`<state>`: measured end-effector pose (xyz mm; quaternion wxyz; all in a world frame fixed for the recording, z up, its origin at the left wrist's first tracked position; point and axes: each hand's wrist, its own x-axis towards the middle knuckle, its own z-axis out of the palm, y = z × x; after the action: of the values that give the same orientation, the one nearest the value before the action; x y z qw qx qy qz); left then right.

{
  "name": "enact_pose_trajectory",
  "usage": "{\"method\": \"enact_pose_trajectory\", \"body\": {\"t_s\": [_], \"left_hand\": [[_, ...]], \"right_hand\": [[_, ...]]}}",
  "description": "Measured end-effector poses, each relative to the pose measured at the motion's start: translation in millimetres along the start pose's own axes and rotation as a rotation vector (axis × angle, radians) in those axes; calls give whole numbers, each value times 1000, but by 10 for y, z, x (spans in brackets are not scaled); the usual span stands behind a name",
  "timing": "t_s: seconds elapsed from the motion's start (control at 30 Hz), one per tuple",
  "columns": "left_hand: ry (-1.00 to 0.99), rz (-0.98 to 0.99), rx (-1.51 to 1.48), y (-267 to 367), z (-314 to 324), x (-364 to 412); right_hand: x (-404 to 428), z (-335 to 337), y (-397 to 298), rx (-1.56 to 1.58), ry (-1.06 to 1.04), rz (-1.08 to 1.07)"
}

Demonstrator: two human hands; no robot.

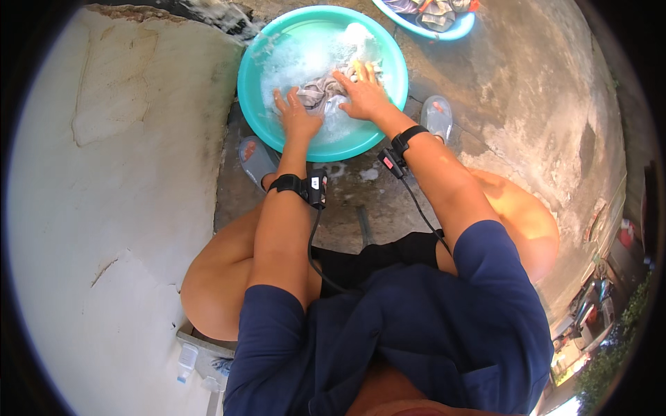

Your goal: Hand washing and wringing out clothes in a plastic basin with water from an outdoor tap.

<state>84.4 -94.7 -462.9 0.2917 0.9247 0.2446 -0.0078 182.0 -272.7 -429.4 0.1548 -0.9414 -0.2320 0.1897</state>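
A round turquoise plastic basin (250,112) holds sudsy water with a bunched grey-beige cloth (322,89) in it. My left hand (297,112) lies at the cloth's left end, fingers apart, touching its edge. On the right, my right hand (364,93) rests with spread fingers by the cloth's other end, some fingertips over it. Neither hand is closed round the cloth. White foam (291,65) covers much of the water. Each of my wrists bears a black strap with a small cabled device.
A second, pale blue basin (447,34) with clothes (437,15) stands at the upper right. Water splashes (234,21) beside the basin's upper left. A white wall (145,156) runs along the left. My sandalled feet flank the basin. A plastic bottle (187,361) is at lower left.
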Motion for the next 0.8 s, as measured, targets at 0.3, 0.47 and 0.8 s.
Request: {"method": "enact_pose_trajectory", "body": {"t_s": [0.3,0.47,0.8], "left_hand": [[-468,-247,121,243,244,-55],[-482,-443,-514,428,115,176],[-482,-191,-1422,1254,-1330,-199]], "right_hand": [[150,568,-37,51,-572,200],[227,346,555,639,-408,128],[-269,-694,-16,1625,-256,345]]}}
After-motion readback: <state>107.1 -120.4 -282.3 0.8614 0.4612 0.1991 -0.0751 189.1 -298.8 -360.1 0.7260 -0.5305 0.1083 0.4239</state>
